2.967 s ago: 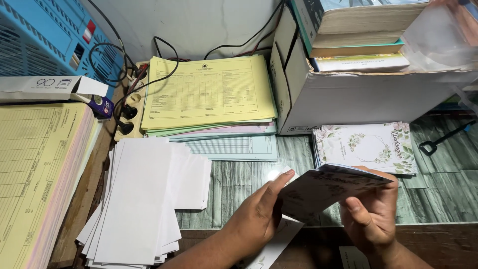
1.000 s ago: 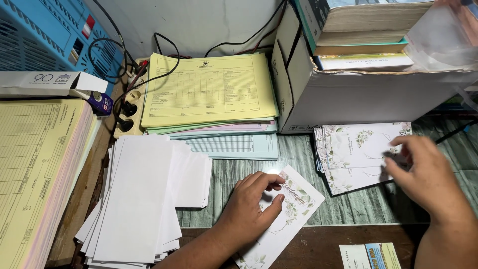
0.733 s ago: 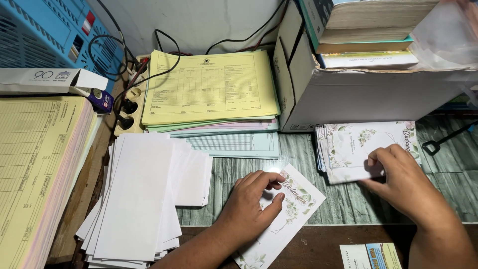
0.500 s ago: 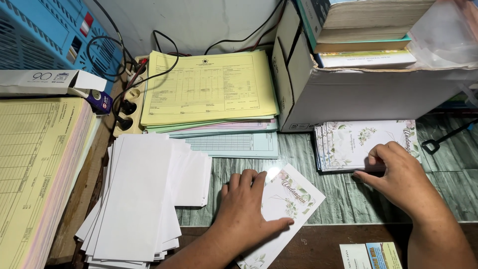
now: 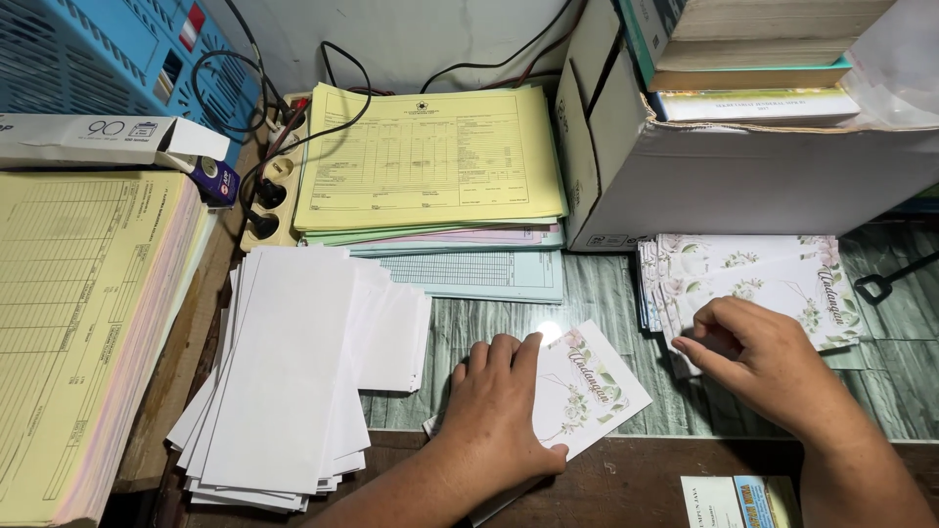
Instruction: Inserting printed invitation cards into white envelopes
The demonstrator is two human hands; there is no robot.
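My left hand lies flat, palm down, on a white card with a flower print that rests tilted on the green desk top. To the right, my right hand pinches the lower left corner of the top card of a fanned stack of flowered cards. That top card is lifted slightly off the stack. A pile of plain white slips lies left of my left hand.
Yellow forms on pink and blue sheets lie at the back centre. A thick yellow pad fills the left. A white box holding books stands back right. Cables and a power strip sit back left. A small printed card lies at the bottom edge.
My left hand has laid the flowered card down and now presses it flat. My right hand let go of it, reached right to the card stack and took hold of the top card.
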